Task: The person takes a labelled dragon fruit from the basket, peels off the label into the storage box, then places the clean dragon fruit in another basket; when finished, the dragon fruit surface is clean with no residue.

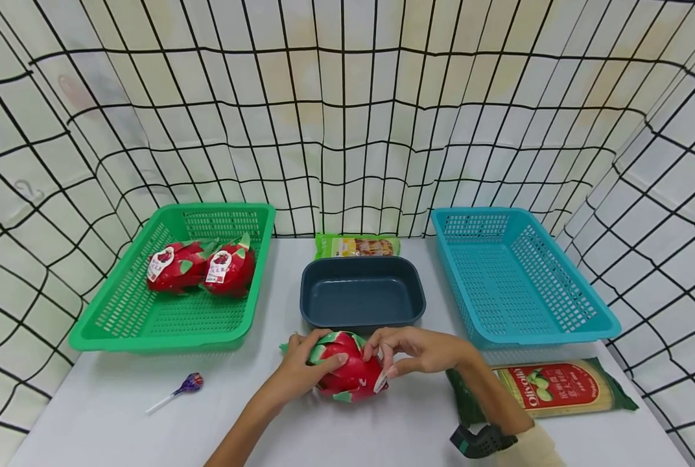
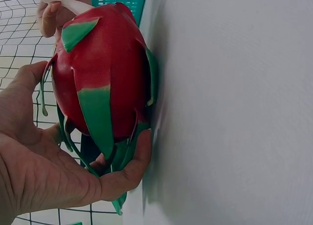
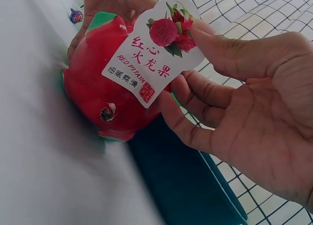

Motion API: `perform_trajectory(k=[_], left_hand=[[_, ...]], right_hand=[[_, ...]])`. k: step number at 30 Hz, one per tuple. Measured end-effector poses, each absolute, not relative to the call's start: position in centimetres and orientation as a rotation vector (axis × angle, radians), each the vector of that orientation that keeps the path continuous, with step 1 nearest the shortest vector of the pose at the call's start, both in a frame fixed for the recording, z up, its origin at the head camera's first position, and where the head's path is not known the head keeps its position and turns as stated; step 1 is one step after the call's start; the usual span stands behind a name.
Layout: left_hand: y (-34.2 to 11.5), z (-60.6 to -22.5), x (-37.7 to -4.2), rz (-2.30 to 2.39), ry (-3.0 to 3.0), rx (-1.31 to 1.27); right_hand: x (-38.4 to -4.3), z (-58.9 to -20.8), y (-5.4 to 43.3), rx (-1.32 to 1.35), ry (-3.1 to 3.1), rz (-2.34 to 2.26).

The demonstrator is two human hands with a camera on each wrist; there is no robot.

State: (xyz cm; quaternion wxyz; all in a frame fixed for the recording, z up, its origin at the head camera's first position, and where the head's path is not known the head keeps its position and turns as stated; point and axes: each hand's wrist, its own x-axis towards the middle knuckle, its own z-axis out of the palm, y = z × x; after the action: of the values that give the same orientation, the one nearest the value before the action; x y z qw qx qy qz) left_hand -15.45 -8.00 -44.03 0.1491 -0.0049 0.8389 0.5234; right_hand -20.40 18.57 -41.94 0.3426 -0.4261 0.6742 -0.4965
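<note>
A red dragon fruit (image 1: 350, 366) with green-tipped scales lies on the white table in front of the dark blue box. Curled around its leafy end, my left hand (image 1: 303, 370) steadies it, thumb on one side and fingers on the other. At the opposite end my right hand (image 1: 414, 351) pinches a white label (image 3: 146, 54) between thumb and fingers. The label reads "RED PITAYA" and shows a picture of the fruit. In the right wrist view its upper part stands up off the skin, while its lower edge overlaps the red surface near the fruit's dark tip (image 3: 107, 112).
A green basket (image 1: 155, 342) at left holds two labelled dragon fruits (image 1: 178, 267). The dark blue box (image 1: 362, 292) stands behind my hands, a green snack packet (image 1: 359, 246) beyond it. At right are a blue basket (image 1: 546, 338) and a noodle packet (image 1: 557, 387). A lollipop (image 1: 191, 383) lies front left.
</note>
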Motion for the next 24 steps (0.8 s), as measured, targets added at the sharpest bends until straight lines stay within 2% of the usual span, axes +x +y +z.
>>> perform_trajectory(k=[13,24], left_hand=[[-8.1,-44.0,-15.2,1.497,2.402,0.003],[-8.1,-44.0,-15.4,1.509,2.405,-0.004]], right_hand=[[-21.1,-42.5,19.4,-1.154,1.547,-1.365],[-21.5,-42.2,19.0,-1.05,1.692,-1.471]])
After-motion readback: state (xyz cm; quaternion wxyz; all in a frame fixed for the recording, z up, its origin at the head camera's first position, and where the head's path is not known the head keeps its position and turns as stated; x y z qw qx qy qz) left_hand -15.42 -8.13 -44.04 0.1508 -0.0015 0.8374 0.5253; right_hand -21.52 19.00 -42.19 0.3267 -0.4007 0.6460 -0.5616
